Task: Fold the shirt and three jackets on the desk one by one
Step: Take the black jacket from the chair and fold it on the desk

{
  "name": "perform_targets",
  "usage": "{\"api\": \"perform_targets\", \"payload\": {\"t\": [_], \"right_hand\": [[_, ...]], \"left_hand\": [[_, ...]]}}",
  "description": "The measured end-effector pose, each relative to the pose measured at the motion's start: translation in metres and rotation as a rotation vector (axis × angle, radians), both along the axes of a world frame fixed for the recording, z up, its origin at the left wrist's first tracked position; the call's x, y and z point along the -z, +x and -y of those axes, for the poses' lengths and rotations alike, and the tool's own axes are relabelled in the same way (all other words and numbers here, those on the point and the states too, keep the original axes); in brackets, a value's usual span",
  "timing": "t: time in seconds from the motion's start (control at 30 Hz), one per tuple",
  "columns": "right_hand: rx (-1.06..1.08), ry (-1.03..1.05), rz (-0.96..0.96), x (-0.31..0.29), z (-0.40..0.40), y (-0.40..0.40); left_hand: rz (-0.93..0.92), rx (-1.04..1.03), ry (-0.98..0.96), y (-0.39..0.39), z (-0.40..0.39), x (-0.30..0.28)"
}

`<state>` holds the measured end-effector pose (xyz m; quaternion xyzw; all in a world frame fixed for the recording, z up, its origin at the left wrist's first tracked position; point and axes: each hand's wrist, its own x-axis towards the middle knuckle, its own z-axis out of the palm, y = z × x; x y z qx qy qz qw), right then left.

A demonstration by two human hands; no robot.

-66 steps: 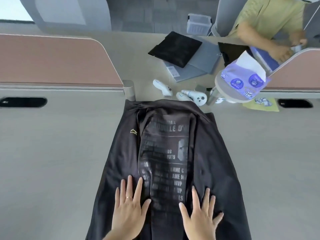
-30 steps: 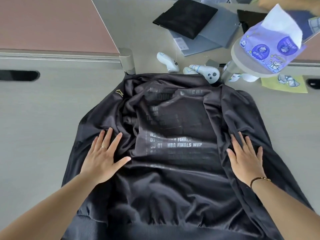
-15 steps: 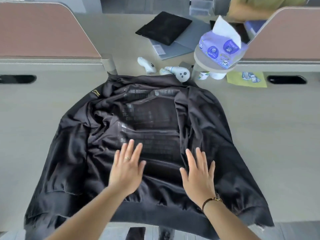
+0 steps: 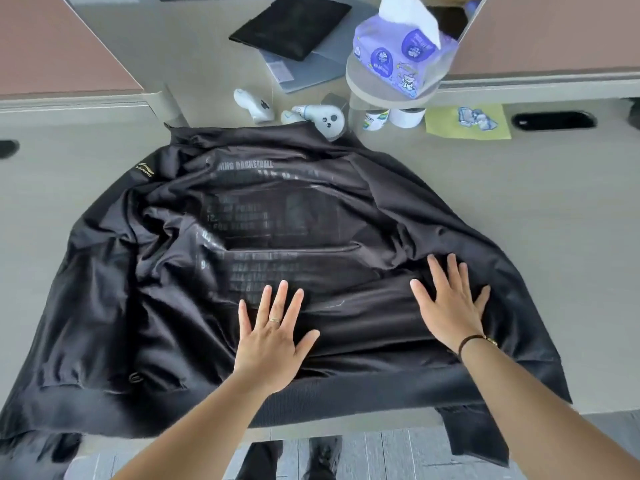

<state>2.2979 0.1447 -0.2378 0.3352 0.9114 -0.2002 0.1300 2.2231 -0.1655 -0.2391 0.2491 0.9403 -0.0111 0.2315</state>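
- Pale grey worktop (image 4: 519,209): bare in the middle, giving room for folding.
- Black satin jacket with faint printed lettering (image 4: 114,271): spread across centre frame, rumpled, ribbed hem hanging over the near edge.
- Left hand (image 4: 272,336) and right hand (image 4: 450,299): lower centre and lower right, each grip flat, fingers apart, clamping nothing, probably smoothing creases.

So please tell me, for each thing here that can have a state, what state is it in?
Black jacket: spread open on the desk, wrinkled, hem over the near edge.
Left hand: flat on the jacket, fingers spread.
Right hand: flat on the jacket, fingers spread.
Tissue pack: open, one tissue sticking up.
Black cloth: folded, on a grey flat item.
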Motion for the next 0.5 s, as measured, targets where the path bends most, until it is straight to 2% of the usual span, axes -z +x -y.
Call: {"api": "perform_targets", "payload": {"t": [0.13, 0.3, 0.4, 0.5], "right_hand": [[-0.057, 0.098, 0.077, 0.006, -0.017, -0.001], [0.049, 0.070, 0.069, 0.001, 0.034, 0.007], [-0.090, 0.099, 0.001, -0.005, 0.085, 0.018], [-0.253, 0.072, -0.059, -0.014, 0.140, 0.016]], "left_hand": [[0.003, -0.035, 0.003, 0.002, -0.002, 0.000], [0.068, -0.004, 0.019, 0.009, 0.000, -0.006], [0.134, 0.026, 0.122, 0.016, 0.015, -0.022], [0.070, -0.026, 0.191, 0.022, 0.046, -0.035]]}}
